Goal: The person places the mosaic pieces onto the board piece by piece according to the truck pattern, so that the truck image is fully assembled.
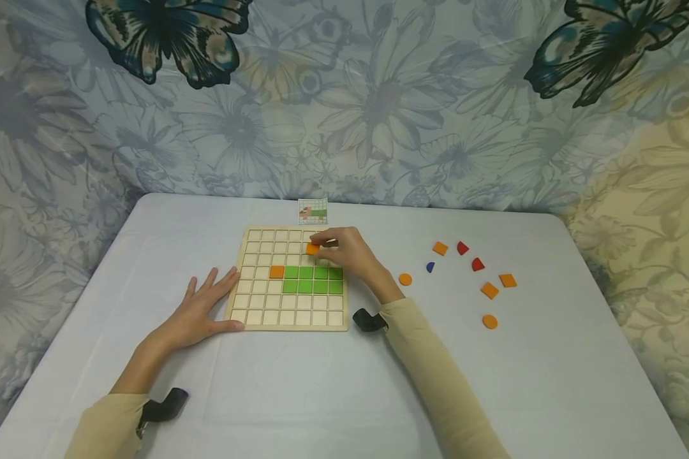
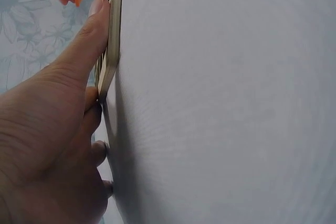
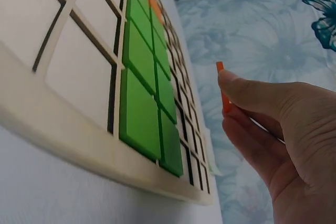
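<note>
A wooden grid board (image 1: 263,317) lies flat on the table, with two rows of green square tiles (image 1: 305,273) at its right side. An orange square tile (image 1: 277,272) sits in the cell left of the upper green row. My right hand (image 1: 350,252) pinches another orange square tile (image 1: 312,248) between thumb and fingertips. In the right wrist view, this pinched tile (image 3: 226,102) is edge-on and raised off the board. Spread out straight, the fingers of my left hand (image 1: 195,320) touch the board's left edge; its thumb (image 2: 94,32) rests at the near left corner.
A small printed pattern card (image 1: 312,211) lies behind the board. To the right are scattered orange squares (image 1: 490,291), orange circles (image 1: 490,322), red quarter-circle pieces (image 1: 478,264) and a blue half-circle piece (image 1: 430,267). A white cloth (image 1: 298,395) covers the table.
</note>
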A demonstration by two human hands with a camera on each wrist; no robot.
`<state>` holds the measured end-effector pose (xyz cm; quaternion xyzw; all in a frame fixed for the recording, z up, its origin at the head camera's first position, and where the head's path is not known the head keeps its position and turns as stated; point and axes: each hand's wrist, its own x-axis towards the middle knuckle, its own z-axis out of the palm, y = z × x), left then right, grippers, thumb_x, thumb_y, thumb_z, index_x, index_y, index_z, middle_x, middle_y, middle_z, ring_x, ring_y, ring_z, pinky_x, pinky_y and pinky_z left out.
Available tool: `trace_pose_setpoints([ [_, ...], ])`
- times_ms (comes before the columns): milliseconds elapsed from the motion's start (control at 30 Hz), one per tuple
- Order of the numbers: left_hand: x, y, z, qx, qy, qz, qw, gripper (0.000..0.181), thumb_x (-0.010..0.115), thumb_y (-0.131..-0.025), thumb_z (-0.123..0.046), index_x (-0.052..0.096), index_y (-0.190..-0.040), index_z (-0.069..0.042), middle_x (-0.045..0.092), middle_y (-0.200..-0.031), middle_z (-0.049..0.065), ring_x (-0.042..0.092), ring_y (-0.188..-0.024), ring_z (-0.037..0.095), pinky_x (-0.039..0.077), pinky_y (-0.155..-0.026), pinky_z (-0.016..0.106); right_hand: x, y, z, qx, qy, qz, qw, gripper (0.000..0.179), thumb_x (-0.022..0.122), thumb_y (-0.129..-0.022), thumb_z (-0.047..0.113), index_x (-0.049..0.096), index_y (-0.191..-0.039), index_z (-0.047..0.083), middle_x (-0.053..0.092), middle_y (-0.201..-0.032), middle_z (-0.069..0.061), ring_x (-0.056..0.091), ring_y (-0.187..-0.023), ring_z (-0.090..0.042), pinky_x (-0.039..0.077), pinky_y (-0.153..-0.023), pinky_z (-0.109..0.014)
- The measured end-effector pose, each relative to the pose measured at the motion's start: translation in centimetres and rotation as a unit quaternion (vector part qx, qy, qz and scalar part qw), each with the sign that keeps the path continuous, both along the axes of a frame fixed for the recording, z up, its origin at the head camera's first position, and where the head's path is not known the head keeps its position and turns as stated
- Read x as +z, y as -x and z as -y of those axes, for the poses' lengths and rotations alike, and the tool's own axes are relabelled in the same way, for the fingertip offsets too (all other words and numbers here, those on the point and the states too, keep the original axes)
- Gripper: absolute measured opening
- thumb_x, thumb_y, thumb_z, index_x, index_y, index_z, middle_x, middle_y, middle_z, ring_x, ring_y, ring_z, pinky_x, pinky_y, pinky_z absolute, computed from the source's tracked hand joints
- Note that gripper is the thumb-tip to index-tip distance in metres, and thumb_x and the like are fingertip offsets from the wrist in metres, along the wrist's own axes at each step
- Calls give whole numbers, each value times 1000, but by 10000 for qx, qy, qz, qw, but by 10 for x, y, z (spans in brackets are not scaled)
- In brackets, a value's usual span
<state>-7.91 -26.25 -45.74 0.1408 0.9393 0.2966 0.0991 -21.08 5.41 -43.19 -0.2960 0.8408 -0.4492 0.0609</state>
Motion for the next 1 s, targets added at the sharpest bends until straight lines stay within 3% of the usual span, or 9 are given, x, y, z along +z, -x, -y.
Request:
trace_pose_setpoints([
  [333, 2, -1, 1, 8, 1, -1, 10000, 106, 77, -77, -54, 24, -156, -7, 19, -161, 14, 0, -148, 42, -14, -115, 59, -5, 0, 18, 214, 16, -11, 9998, 33, 78, -83, 6, 72, -114, -1, 72, -112, -11, 68, -104, -23, 53, -89, -22],
  [667, 1, -1, 0, 22, -3, 10, 10000, 106, 76, -76, -55, 24, -156, -8, 19, -162, 13, 0, -148, 42, -14, -115, 58, -13, -3, 32, 446, -350, -204, 9982, 33, 77, -85, 10, 71, -116, 1, 71, -115, -10, 67, -105, -18, 52, -89, -19],
  [1000, -1, 1, 1, -18, 8, 16, 10000, 106, 76, -77, -56, 23, -156, -9, 19, -162, 13, -1, -149, 41, -14, -115, 57, -7, -6, 49, 561, -768, -268, 9951, 33, 75, -86, 10, 70, -118, 2, 71, -114, -8, 67, -105, -17, 51, -89, -19],
])
